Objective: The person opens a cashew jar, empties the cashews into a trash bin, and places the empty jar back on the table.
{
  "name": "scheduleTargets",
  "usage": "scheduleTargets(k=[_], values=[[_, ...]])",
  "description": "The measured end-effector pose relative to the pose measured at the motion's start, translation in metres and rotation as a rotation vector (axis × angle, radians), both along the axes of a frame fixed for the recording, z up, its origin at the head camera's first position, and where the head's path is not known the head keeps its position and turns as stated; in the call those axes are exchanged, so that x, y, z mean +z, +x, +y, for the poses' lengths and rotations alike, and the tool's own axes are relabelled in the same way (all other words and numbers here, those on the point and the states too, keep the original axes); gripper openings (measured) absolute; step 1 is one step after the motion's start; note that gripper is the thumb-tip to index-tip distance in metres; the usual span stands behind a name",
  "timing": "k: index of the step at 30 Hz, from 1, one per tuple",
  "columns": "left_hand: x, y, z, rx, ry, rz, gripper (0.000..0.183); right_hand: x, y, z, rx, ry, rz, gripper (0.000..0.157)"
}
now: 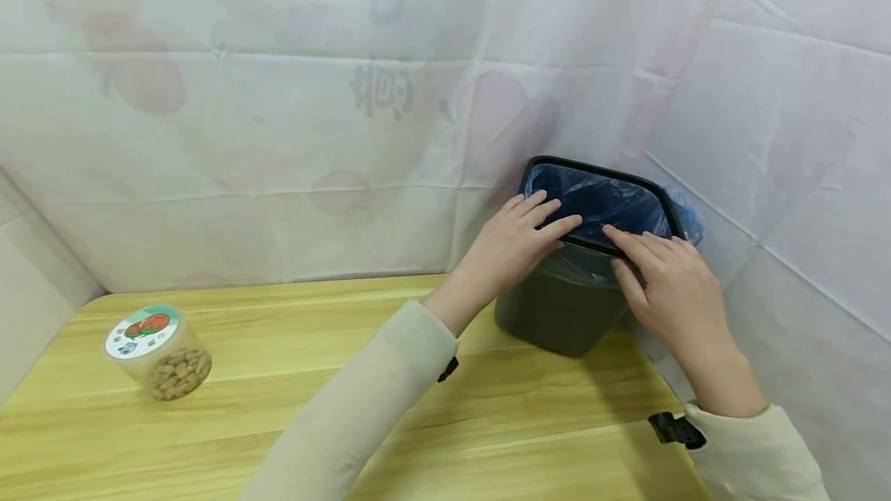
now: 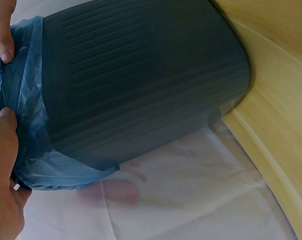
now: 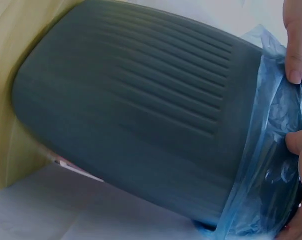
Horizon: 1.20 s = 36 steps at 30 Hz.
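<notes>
A dark grey trash can (image 1: pixel 557 311) stands upright on the table, lined with a translucent blue garbage bag (image 1: pixel 616 203) folded over its black rim. My left hand (image 1: pixel 511 242) is at the rim's near left, its fingers over the opening and its thumb (image 2: pixel 8 118) against the folded bag outside. At the near right my right hand (image 1: pixel 675 292) grips the rim the same way, its thumb (image 3: pixel 295 142) on the outer fold. Both wrist views show the bag's loose edge hanging around the can's upper wall.
A clear jar (image 1: pixel 163 354) of tan nuts or snacks, with a printed lid, stands at the table's left. The wooden table (image 1: pixel 313 377) meets a printed cloth wall (image 1: pixel 278 138) behind. Another white cloth wall (image 1: pixel 800 161) rises close on the can's right.
</notes>
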<state>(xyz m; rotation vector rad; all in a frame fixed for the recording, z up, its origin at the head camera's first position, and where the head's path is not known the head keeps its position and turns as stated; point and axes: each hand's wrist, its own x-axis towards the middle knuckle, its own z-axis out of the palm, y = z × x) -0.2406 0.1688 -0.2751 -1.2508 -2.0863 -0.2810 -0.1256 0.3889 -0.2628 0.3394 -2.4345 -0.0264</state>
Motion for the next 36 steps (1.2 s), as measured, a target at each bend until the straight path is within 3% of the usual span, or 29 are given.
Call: scheduleTargets(k=[8, 18, 36], values=[[0.001, 0.001, 0.004, 0.026, -0.012, -0.003, 0.041, 0.003, 0.001, 0.003, 0.025, 0.004, -0.005, 0.056], [0.000, 0.002, 0.006, 0.034, -0.012, 0.002, 0.041, 0.005, 0.003, 0.003, 0.034, -0.082, -0.045, 0.049], [-0.001, 0.005, -0.004, 0.056, -0.004, -0.011, 0.040, 0.003, -0.003, -0.006, 0.083, -0.103, -0.023, 0.044]])
